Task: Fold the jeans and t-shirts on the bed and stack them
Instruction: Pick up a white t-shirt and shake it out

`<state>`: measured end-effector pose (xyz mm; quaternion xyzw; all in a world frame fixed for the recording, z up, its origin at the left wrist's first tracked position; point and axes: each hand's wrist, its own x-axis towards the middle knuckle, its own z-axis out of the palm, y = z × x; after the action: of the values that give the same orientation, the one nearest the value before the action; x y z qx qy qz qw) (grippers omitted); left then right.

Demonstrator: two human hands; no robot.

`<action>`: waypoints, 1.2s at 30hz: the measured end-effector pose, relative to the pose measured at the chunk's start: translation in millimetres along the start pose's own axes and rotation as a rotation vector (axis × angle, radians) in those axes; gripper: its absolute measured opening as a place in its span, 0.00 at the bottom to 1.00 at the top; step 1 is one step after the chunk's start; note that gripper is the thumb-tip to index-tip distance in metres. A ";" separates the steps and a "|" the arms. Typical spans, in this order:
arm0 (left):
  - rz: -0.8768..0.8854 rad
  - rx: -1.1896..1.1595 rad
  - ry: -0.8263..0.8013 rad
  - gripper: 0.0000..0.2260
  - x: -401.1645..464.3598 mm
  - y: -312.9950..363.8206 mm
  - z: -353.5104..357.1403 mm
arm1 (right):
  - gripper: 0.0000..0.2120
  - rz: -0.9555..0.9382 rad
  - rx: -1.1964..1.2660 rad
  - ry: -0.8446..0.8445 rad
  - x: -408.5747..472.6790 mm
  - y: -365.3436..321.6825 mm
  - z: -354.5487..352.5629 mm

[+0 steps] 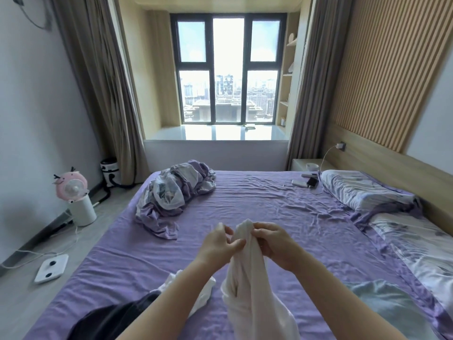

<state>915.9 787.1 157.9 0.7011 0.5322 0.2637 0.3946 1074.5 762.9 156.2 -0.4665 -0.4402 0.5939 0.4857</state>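
The white t-shirt (247, 285) hangs bunched in the lower centre of the frame, raised above the purple bed (257, 204). It looks light, limp and easily twisted, best taken by shoulder seams or hem corners and shaken flat. Both forearms reach forward, wrists close; the left hand (220, 244) and right hand (274, 244) each pinch its top edge in a closed grip.
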 end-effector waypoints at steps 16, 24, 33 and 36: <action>0.126 -0.085 -0.127 0.14 10.3 9.6 -0.1 | 0.12 -0.133 -0.678 0.381 -13.6 -5.7 -51.4; -0.003 -0.416 -0.166 0.15 30.0 59.3 -30.8 | 0.05 -0.302 -0.855 0.207 -22.1 12.5 -12.2; 0.037 0.142 -0.409 0.19 11.3 20.8 -24.2 | 0.12 -0.297 -0.691 0.386 -0.8 -9.1 -3.6; -0.025 -0.119 -0.363 0.05 7.7 13.7 -27.6 | 0.05 -0.308 -0.680 0.395 3.4 -6.5 -4.4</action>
<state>903.7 800.3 184.1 0.7059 0.4445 0.1589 0.5281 1079.6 767.5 161.3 -0.6336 -0.5742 0.2346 0.4624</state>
